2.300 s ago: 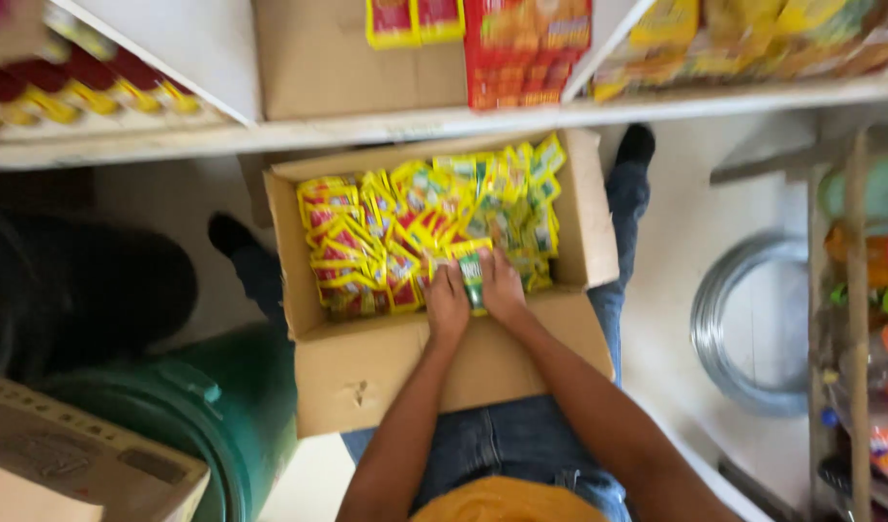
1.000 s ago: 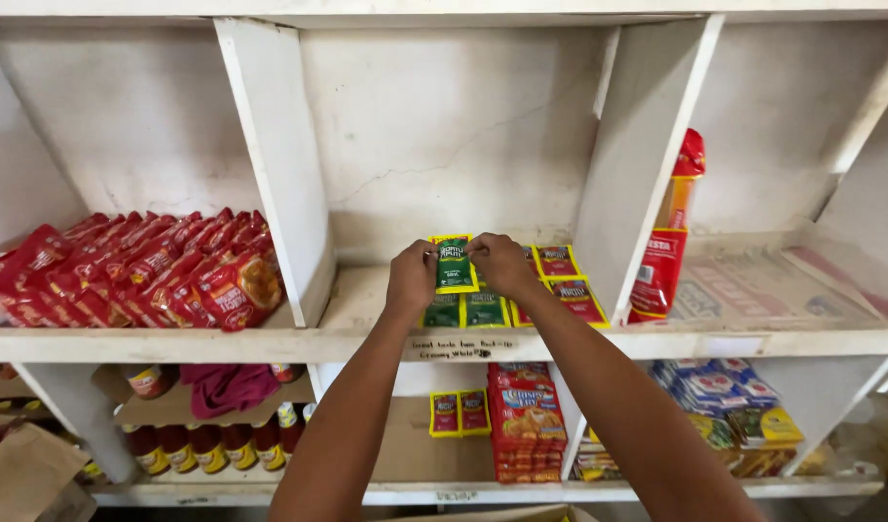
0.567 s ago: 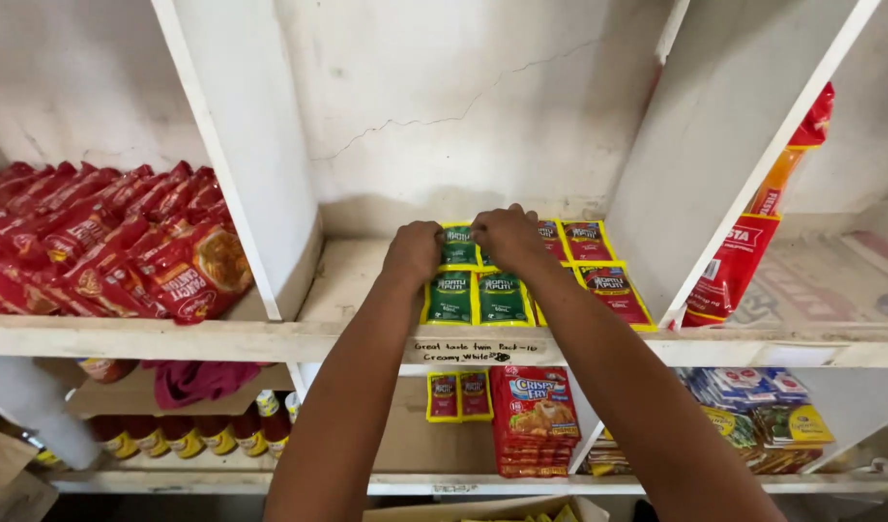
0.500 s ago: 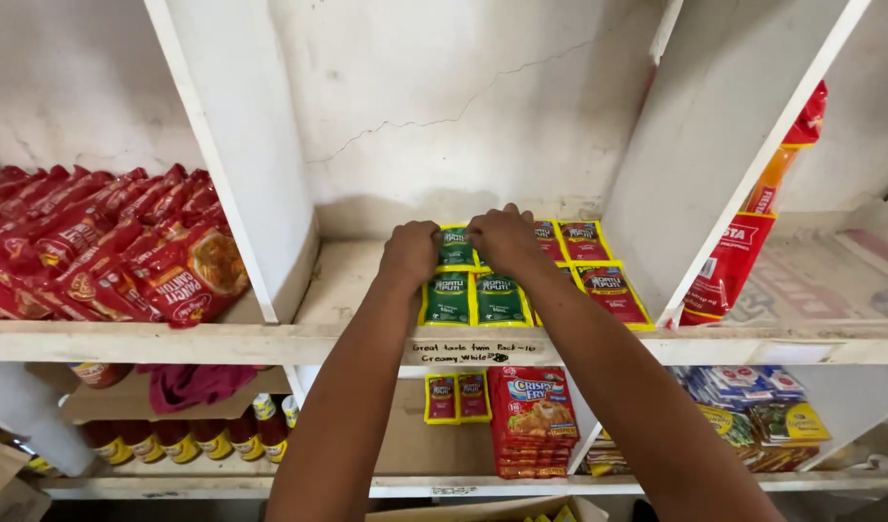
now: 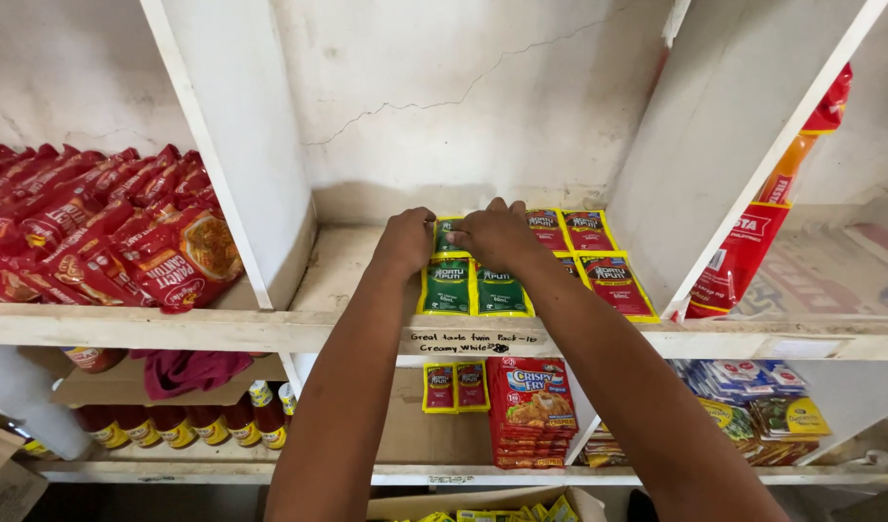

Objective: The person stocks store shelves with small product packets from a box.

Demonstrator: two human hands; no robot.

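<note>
Both my hands reach into the middle shelf compartment. My left hand [image 5: 406, 240] and my right hand [image 5: 495, 232] press on a green and yellow sachet pack [image 5: 449, 230] lying flat at the back of the shelf board [image 5: 357, 261]. Two more green sachet packs [image 5: 473, 287] lie in front of it near the shelf edge. Red and yellow sachet packs [image 5: 598, 261] lie flat just right of my right hand.
Red noodle packets [image 5: 96, 227] fill the left compartment. A tall red and orange packet [image 5: 768, 217] leans in the right one. White dividers [image 5: 241, 145] flank the middle compartment. Below are bottles [image 5: 188, 425], red sachet stacks [image 5: 531, 411] and a box of yellow sachets [image 5: 502, 509].
Earlier my hands were in the box of yellow sachets below. They then carried a green pack up to the middle shelf and now press it down behind the two front packs.
</note>
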